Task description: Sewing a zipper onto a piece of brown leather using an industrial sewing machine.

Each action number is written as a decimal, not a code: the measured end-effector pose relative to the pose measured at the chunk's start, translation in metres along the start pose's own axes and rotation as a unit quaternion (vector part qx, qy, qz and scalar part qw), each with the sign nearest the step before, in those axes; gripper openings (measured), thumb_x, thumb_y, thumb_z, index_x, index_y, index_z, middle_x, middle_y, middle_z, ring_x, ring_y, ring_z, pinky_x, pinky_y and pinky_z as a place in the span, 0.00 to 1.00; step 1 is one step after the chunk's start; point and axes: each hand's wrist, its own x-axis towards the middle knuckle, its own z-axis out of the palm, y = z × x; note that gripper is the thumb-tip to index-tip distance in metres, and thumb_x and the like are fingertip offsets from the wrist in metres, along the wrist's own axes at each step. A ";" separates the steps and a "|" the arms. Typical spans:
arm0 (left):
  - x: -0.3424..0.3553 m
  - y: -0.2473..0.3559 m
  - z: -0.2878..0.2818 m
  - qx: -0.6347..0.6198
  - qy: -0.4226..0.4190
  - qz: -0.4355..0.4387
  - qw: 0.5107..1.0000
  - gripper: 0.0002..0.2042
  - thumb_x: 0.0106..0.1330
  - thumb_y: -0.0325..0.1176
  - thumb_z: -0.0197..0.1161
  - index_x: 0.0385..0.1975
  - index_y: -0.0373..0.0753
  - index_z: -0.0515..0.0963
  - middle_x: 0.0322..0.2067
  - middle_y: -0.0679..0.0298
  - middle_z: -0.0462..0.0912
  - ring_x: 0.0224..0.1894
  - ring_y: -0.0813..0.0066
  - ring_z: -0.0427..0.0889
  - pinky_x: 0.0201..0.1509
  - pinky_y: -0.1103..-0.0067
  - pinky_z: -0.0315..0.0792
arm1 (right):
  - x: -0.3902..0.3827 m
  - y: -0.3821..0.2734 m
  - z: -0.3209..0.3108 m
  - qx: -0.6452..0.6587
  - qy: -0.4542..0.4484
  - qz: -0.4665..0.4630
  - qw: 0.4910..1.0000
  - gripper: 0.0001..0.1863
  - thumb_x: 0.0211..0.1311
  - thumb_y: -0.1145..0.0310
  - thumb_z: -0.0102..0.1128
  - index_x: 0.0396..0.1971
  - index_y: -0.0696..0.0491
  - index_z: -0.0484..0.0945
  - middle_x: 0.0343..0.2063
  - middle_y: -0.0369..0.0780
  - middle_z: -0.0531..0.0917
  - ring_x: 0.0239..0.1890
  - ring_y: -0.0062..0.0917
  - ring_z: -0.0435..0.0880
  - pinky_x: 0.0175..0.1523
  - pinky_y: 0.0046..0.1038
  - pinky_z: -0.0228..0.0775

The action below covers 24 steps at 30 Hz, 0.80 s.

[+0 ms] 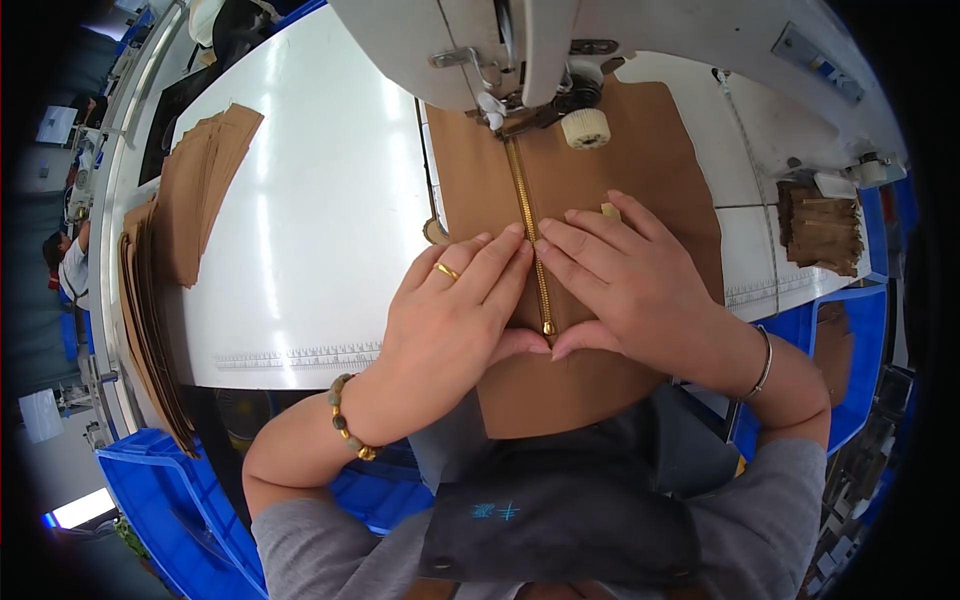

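Observation:
A brown fabric panel [655, 150] lies on the white sewing table, its near end hanging over the front edge. A gold-toothed zipper [522, 190] runs down its middle from under the presser foot [503, 132], with its slider [548, 327] at the near end. My left hand [445, 315] rests flat on the panel just left of the zipper, fingers stretched forward. To the right, my right hand [640, 285] lies flat too, fingertips beside the teeth. Both thumbs point inward and nearly meet below the slider.
Overhead is the sewing machine head [440, 40]. Stacked brown pieces [205, 190] lie at the table's left, with more draped over its edge. Small dark-brown pieces [825, 230] sit at right. Blue bins [175, 500] stand below. Another person [75, 260] is at far left.

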 end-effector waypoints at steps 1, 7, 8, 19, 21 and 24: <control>0.002 -0.001 0.000 0.003 -0.004 0.004 1.000 0.40 0.49 0.53 0.75 0.61 0.32 0.79 0.65 0.59 0.79 0.60 0.58 0.80 0.65 0.66 0.73 | 0.001 0.002 0.002 -0.007 0.006 0.001 1.000 0.47 0.44 0.38 0.73 0.57 0.61 0.81 0.59 0.43 0.80 0.64 0.36 0.77 0.73 0.49 0.65; 0.018 -0.016 0.003 0.026 0.015 -0.015 0.999 0.40 0.50 0.54 0.75 0.62 0.36 0.80 0.64 0.63 0.80 0.57 0.61 0.80 0.69 0.63 0.69 | 0.012 0.020 0.010 -0.042 0.031 0.001 0.999 0.48 0.47 0.35 0.69 0.58 0.61 0.80 0.60 0.43 0.81 0.63 0.36 0.77 0.74 0.48 0.64; 0.021 -0.019 0.003 0.029 0.013 -0.016 0.999 0.40 0.50 0.55 0.75 0.62 0.37 0.80 0.63 0.63 0.81 0.57 0.61 0.81 0.69 0.63 0.69 | 0.015 0.023 0.011 -0.046 0.036 -0.001 0.998 0.48 0.47 0.34 0.69 0.59 0.60 0.80 0.59 0.43 0.81 0.63 0.35 0.77 0.74 0.47 0.64; 0.047 -0.049 0.007 0.028 0.041 -0.026 0.998 0.38 0.53 0.56 0.74 0.60 0.35 0.82 0.58 0.60 0.81 0.55 0.59 0.82 0.68 0.61 0.69 | 0.040 0.051 0.019 -0.037 0.057 0.011 0.998 0.42 0.50 0.38 0.71 0.57 0.56 0.81 0.57 0.41 0.83 0.63 0.34 0.78 0.72 0.43 0.66; 0.050 -0.053 0.008 0.031 0.051 -0.023 0.998 0.38 0.53 0.56 0.74 0.59 0.34 0.82 0.58 0.60 0.81 0.55 0.58 0.81 0.67 0.62 0.70 | 0.042 0.054 0.021 -0.039 0.072 0.008 0.997 0.41 0.51 0.38 0.71 0.57 0.56 0.81 0.56 0.40 0.84 0.63 0.34 0.78 0.71 0.42 0.66; 0.052 -0.056 0.008 0.012 0.053 -0.022 0.998 0.37 0.53 0.55 0.75 0.59 0.33 0.82 0.57 0.58 0.80 0.56 0.55 0.81 0.63 0.63 0.74 | 0.044 0.057 0.023 -0.027 0.062 0.018 0.998 0.40 0.51 0.39 0.70 0.57 0.56 0.81 0.53 0.40 0.84 0.62 0.34 0.78 0.70 0.42 0.67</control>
